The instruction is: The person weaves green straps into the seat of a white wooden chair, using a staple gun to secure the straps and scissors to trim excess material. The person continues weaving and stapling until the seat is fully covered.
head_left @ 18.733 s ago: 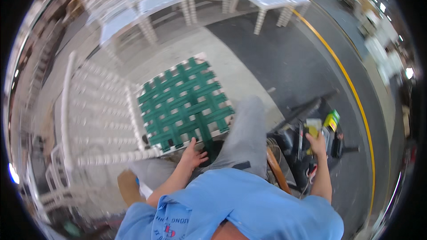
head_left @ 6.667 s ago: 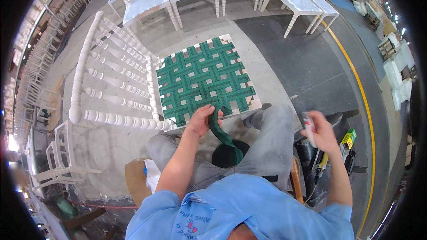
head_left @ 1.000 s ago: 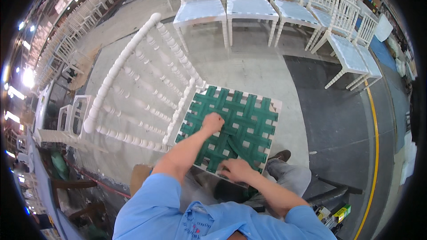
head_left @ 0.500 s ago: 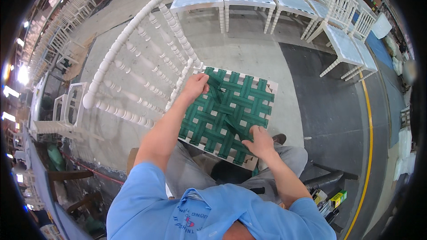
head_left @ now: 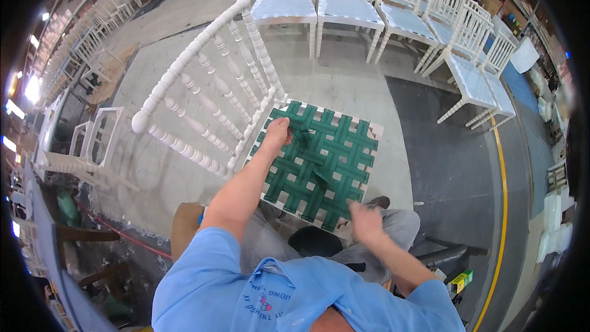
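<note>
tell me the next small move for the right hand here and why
Probably bring the right hand back onto the green webbing. It hangs blurred off the near edge of the seat, holding nothing I can make out, while the left hand alone pinches a strap near the back of the white chair. A loose strap end lies mid-seat, unheld.

Short-sleeved light blue shirt (head_left: 270, 289) with dark blue chest print and a small red mark, grey trousers (head_left: 393, 233), dark shoe (head_left: 379, 201), bare forearms.
</note>
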`<action>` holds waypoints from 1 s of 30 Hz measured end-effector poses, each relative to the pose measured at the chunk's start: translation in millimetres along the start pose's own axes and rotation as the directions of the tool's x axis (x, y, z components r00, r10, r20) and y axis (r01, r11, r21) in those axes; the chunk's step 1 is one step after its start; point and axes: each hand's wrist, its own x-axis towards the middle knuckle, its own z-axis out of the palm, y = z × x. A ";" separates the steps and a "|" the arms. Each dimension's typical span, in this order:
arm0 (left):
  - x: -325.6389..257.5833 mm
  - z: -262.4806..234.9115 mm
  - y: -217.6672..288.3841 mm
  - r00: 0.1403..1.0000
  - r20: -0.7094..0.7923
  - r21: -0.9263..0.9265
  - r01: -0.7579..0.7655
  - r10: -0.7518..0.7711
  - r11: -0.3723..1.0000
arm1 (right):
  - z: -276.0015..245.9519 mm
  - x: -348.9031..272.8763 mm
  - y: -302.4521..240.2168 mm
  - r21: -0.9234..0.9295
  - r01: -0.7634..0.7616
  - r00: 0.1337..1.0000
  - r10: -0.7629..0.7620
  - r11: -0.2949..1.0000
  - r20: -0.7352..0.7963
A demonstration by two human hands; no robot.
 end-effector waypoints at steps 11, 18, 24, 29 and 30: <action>-18.2 8.7 -38.3 0.959 0.282 -0.398 0.091 0.027 0.913 | -75.0 91.9 -24.8 0.600 0.280 0.923 -0.039 0.749 -0.382; -44.0 4.5 -36.5 0.970 0.241 -0.144 0.047 -0.011 0.989 | -101.2 199.4 -59.3 0.598 0.501 0.822 -0.127 0.625 -0.555; -65.5 3.9 -23.9 0.920 0.056 -0.219 -0.367 0.387 0.904 | -106.6 222.4 -62.4 0.730 0.259 0.942 0.002 0.632 -0.335; -67.8 9.3 -8.1 0.950 -0.115 -0.290 -0.311 0.289 0.905 | -118.3 216.2 -78.4 0.730 0.386 0.895 -0.039 0.565 -0.443; -68.3 9.5 -5.6 0.955 -0.120 -0.329 -0.298 0.273 0.896 | -120.0 213.5 -81.9 0.764 0.346 0.906 0.020 0.544 -0.424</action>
